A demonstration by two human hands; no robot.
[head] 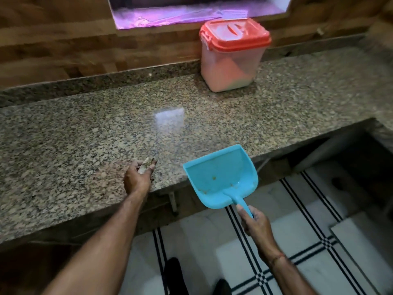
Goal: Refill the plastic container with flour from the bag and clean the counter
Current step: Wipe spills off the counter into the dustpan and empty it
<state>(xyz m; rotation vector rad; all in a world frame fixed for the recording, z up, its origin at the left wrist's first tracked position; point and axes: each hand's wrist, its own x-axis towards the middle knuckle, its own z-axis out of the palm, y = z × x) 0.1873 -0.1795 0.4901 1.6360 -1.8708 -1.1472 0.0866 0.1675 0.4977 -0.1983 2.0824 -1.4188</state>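
A clear plastic container (230,67) with a red lid clipped on stands at the back of the granite counter (85,135), against the wall; pale flour fills part of it. My right hand (254,222) grips the handle of a blue dustpan (221,177), held level with the counter's front edge, its mouth toward the counter. A few specks lie in the pan. My left hand (139,176) rests on the counter near the front edge, fingers curled with pale dust on the tips. No flour bag is in view.
A wooden wall and a lit window opening (200,11) run behind the counter. The counter steps back at the right, over a dark gap (340,158). Below is a white tiled floor (287,241) with black lines, and my dark shoes (176,277).
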